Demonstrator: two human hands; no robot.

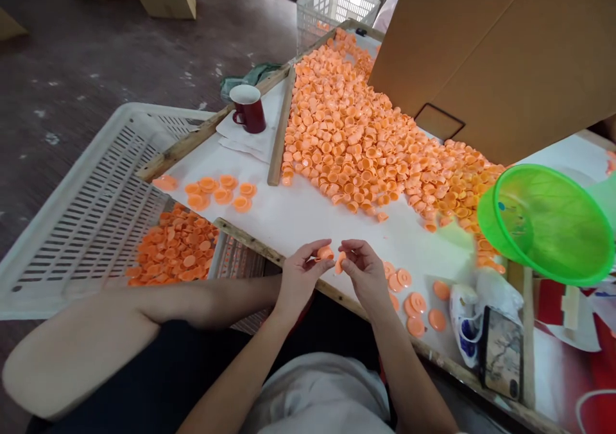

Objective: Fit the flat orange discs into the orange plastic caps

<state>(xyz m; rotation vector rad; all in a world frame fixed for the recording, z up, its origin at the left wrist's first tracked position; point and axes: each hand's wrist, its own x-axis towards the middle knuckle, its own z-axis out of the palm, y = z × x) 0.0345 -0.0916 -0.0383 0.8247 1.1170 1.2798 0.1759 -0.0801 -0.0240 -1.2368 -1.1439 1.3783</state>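
A small orange cap [326, 252] sits pinched in my left hand [299, 278]; my right hand [366, 273] pinches a flat orange disc [339, 262] just beside it, over the table's near edge [269, 249]. I judge I'm fitting the two together; next they need aligning, then pressing. Beyond lie a cap heap [356, 138], loose discs [409, 293] and a crate [96, 209].

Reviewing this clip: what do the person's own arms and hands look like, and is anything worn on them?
Both arms are bare from the lower edge of the picture to the fingertips: no sleeves, gloves, watch or bracelet show. The left hand and right hand carry no ring that I can make out, and the nails look short and unpainted, though they are small in the picture. No markings show on either forearm.
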